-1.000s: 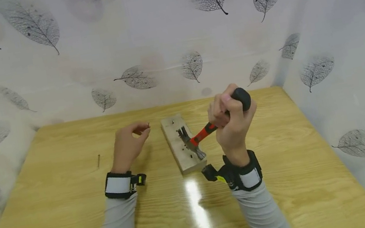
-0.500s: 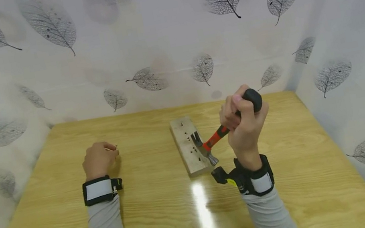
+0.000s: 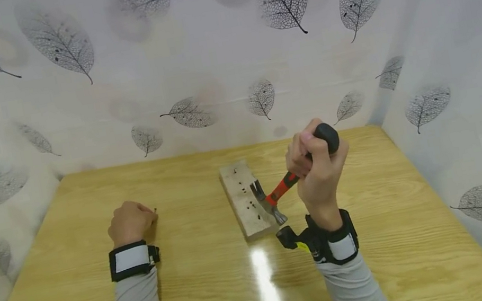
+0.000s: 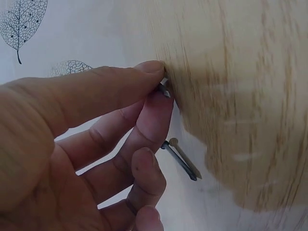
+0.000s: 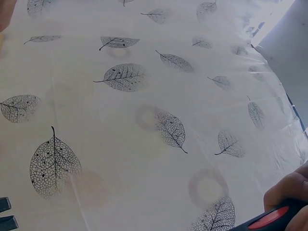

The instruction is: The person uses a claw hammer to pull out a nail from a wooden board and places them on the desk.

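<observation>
On the left side of the table, my left hand [image 3: 130, 223] pinches a small nail [image 4: 164, 90] between thumb and index finger. Close by that hand lies another nail [image 4: 180, 161] on the table, a paler shape alongside it; the head view hides it behind the hand. My right hand [image 3: 318, 164] grips a claw hammer [image 3: 282, 186] by its black and red handle. The hammer's metal head hangs over the right edge of a wooden block [image 3: 254, 226]. Several nails [image 3: 250, 204] stand in the block's top. Two dark claw tips [image 5: 7, 214] show in the right wrist view.
The pale wooden table [image 3: 208, 296] carries a bright light reflection in front of the block. Leaf-printed sheeting [image 3: 207, 70] rises behind the table and along both sides. Each wrist wears a black strap with a small camera [image 3: 287, 238].
My left hand has moved left, away from the block, to where a nail was visible on the table. The right hand keeps its grip on the hammer over the block, with little movement.
</observation>
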The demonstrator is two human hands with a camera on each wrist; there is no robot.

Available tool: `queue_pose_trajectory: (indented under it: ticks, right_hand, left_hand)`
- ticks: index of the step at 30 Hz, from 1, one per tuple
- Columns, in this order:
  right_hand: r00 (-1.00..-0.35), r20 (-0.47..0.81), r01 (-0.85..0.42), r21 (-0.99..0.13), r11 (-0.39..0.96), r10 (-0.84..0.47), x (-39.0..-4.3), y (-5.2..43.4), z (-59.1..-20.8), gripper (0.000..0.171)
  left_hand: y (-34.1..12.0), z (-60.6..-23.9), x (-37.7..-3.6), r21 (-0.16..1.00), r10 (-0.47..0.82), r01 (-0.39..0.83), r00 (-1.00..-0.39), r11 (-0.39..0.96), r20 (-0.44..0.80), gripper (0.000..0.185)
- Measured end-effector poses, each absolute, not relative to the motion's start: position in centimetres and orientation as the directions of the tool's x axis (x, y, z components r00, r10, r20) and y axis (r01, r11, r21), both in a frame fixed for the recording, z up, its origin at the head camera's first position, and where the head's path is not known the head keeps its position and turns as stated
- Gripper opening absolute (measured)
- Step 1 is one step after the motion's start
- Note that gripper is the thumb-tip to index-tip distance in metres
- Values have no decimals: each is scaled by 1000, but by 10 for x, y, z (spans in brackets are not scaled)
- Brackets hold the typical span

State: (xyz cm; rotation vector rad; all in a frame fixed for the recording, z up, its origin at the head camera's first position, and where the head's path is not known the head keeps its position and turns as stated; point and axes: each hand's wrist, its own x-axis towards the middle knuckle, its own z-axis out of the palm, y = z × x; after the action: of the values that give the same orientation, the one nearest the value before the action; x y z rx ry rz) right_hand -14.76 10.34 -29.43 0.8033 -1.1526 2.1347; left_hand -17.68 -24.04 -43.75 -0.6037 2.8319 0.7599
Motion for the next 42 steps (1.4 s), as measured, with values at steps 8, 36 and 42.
queue_pose_trajectory:
  ticks: [8, 36, 42]
  right_hand:
    - [-652, 729, -720, -509, -471, 208, -150, 105, -290, 30]
    - [-601, 763, -774, -479, -414, 240, -157, 93, -307, 29]
    - [-612, 749, -776, -505, -378, 256, -178, 85, -308, 26]
  left_hand:
    - [-239, -436, -182, 442, -352, -396, -918, 805, -183, 23]
    - [-108, -457, -189, 539, 273, 260, -960, 801, 57, 38]
    - [-105, -453, -193, 490, 235, 236, -970, 839, 65, 36]
